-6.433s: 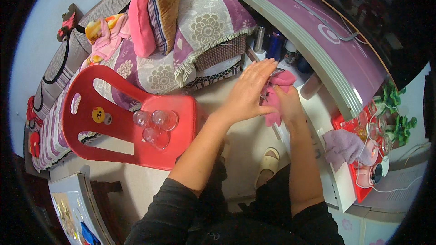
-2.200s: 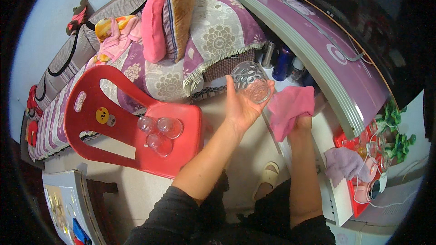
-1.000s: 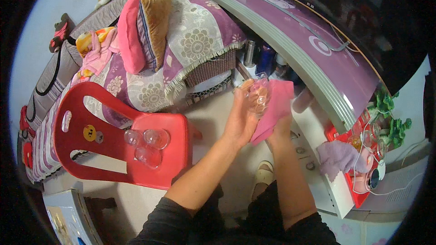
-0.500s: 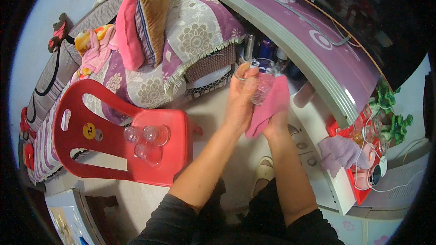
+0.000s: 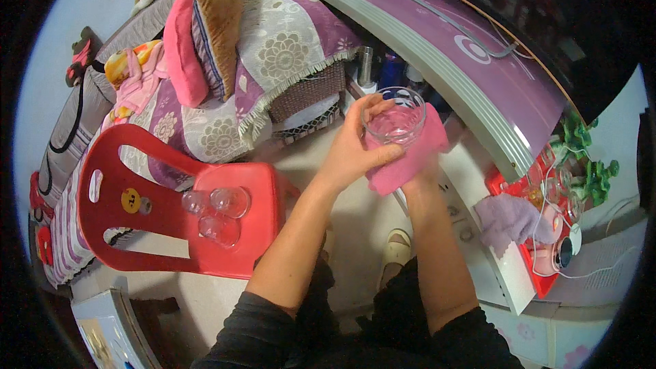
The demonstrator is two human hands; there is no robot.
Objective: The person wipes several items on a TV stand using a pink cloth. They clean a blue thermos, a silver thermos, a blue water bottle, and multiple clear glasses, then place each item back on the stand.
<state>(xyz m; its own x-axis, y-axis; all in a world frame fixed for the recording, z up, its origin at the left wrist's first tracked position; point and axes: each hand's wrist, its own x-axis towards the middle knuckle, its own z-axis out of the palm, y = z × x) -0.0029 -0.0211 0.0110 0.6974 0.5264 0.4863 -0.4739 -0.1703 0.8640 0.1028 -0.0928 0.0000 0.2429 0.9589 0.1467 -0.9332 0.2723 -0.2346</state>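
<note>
A clear drinking glass (image 5: 394, 121) is held up in front of me, its mouth tilted towards me. My left hand (image 5: 357, 147) grips it at the left side, thumb near the lower side and fingers at the rim. Beneath and behind the glass is a pink cloth (image 5: 429, 149), which my right hand (image 5: 422, 181) holds against the glass; most of the right fingers are hidden by the cloth. To the left, several clear glasses (image 5: 230, 202) rest on the seat of a red plastic chair (image 5: 263, 191).
Behind the chair stands a sofa with a patterned purple-and-white cover (image 5: 283, 51) and cushions (image 5: 186, 48). A purple-topped cabinet (image 5: 437, 34) runs along the right. Farther right, a red tray (image 5: 540, 277) holds glasses and cups beside a lilac towel (image 5: 509, 219). A metal flask (image 5: 366, 65) stands near the sofa.
The glass has tipped so its mouth now faces me more. My right hand and the pink cloth have moved behind and under it.
</note>
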